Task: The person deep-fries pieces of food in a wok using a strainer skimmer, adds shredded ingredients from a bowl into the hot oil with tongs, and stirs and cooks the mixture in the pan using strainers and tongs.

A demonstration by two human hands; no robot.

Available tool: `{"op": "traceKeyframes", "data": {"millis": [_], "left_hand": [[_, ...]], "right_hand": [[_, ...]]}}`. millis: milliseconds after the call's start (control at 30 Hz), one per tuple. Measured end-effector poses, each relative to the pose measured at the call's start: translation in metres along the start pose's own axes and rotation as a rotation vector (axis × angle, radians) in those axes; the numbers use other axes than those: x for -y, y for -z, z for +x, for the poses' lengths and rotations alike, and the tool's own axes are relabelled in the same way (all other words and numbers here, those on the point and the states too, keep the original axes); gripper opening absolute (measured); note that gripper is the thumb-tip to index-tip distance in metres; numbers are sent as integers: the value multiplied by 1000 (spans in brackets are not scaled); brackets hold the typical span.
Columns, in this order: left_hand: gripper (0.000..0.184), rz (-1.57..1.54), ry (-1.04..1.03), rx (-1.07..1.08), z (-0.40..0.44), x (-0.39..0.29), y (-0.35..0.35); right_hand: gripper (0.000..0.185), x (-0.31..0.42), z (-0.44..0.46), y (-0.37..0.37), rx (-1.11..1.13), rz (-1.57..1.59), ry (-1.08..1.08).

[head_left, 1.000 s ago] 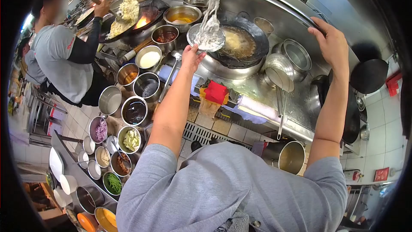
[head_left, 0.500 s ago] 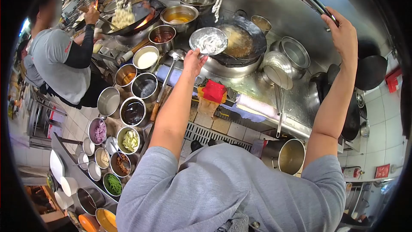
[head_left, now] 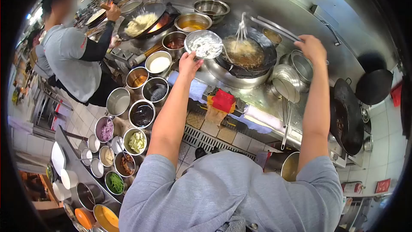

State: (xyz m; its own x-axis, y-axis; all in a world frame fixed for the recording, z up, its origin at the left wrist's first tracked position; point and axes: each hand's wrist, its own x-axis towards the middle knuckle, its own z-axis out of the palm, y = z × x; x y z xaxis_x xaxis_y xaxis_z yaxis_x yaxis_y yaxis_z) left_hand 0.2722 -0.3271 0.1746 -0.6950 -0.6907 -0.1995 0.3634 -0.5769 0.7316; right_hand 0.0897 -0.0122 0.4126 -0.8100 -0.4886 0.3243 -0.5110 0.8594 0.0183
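Observation:
My left hand (head_left: 189, 63) grips the near edge of a round metal bowl (head_left: 187, 39), which is tilted toward me and holds white-coated pieces. My right hand (head_left: 314, 48) is closed around long metal tongs (head_left: 277, 29) reaching to the left. From their tips hang pale, batter-coated strips (head_left: 242, 28), just above a black wok (head_left: 269, 62). Inside that wok, pale food bubbles in brown oil (head_left: 244, 58). The bowl is held in the air to the left of the wok. Whether the lowest strip ends touch the oil is unclear.
A perforated strainer (head_left: 284, 74) and metal bowls stand right of the wok. Sauce pots, such as one of dark liquid (head_left: 142, 115), line the left. A co-worker (head_left: 71, 60) tosses food in another wok (head_left: 161, 26). A black wok (head_left: 346, 116) leans at right.
My right hand has come down and left, bringing the hanging strips low over the wok. My left hand still holds the bowl at nearly the same spot. The head view has shifted slightly.

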Motion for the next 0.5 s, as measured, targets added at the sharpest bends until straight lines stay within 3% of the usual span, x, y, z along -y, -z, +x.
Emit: {"op": "traceKeyframes", "data": {"millis": [67,167,300,367,500], "left_hand": [[19,-19,12,4,2,-6,-8],[18,-20,0,64,9,-13,-22],[15,111,-7,68,18,-26,-38],[10,212,-94,91,40,-21,-44],[12,216,-120,130,36,-18,-73]], "right_hand": [[35,13,20,-46,90,-38,5],[35,33,19,-55,79,-55,-42],[35,39,-9,19,-21,-17,174],[33,47,-34,61,-145,-176,378],[31,55,-31,52,-205,-223,522]]}}
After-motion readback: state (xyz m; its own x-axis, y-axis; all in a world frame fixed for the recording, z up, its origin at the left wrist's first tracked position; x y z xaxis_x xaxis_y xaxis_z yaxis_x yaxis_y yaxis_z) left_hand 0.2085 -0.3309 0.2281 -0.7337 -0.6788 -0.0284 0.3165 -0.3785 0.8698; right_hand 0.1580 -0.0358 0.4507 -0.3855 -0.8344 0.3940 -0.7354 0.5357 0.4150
